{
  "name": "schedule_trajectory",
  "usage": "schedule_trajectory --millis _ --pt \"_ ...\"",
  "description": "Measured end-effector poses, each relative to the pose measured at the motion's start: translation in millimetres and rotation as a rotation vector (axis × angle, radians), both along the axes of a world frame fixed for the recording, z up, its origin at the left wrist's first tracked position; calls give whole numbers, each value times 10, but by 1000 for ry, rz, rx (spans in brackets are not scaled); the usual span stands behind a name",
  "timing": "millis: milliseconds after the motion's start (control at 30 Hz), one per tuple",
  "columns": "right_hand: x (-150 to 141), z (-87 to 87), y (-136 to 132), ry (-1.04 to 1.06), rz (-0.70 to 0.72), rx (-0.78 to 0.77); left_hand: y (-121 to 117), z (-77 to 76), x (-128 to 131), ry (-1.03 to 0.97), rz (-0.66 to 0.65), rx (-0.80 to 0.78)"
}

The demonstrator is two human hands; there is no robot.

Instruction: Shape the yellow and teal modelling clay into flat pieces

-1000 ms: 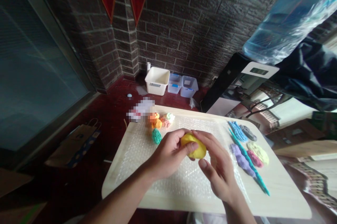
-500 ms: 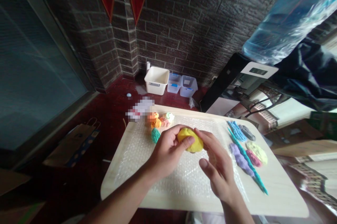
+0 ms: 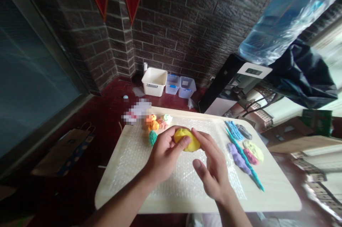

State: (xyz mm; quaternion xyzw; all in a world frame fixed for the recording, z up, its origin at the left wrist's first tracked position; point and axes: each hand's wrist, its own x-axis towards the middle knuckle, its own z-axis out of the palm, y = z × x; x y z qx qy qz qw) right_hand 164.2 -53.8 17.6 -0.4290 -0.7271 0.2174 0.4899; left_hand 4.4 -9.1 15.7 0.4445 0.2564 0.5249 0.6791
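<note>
A flattened lump of yellow clay is pinched between both hands above a sheet of bubble wrap on a pale wooden board. My left hand wraps round its left side, thumb on top. My right hand presses its fingertips against the right side, thumb free below. Small clay pieces lie beyond: a teal ball, orange bits and a pale multicoloured bit.
Flattened clay pieces lie at the board's right: blue, grey, purple, pink, yellow-green, beside a long teal tool. On the floor stand a white basket, clear boxes and a paper bag.
The clay and both hands have shifted slightly up and left in the view. My grip on the yellow lump stays the same.
</note>
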Motion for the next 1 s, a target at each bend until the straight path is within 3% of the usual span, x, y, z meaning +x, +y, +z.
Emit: schedule_trajectory --millis 433,567,700,833,1000 --pt "-73 26 10 -84 -21 57 2 2 20 -60 98 -45" --pt "-96 -47 20 -82 -122 110 -58 -34 76 -64 122 -109" --pt "-93 -182 17 51 -242 111 -81 -9 97 -81 148 -97" --pt "-59 -173 13 194 -225 54 -43 47 16 21 88 7" --pt "-2 -7 -14 133 -118 32 -48 74 -44 102 -37 75"
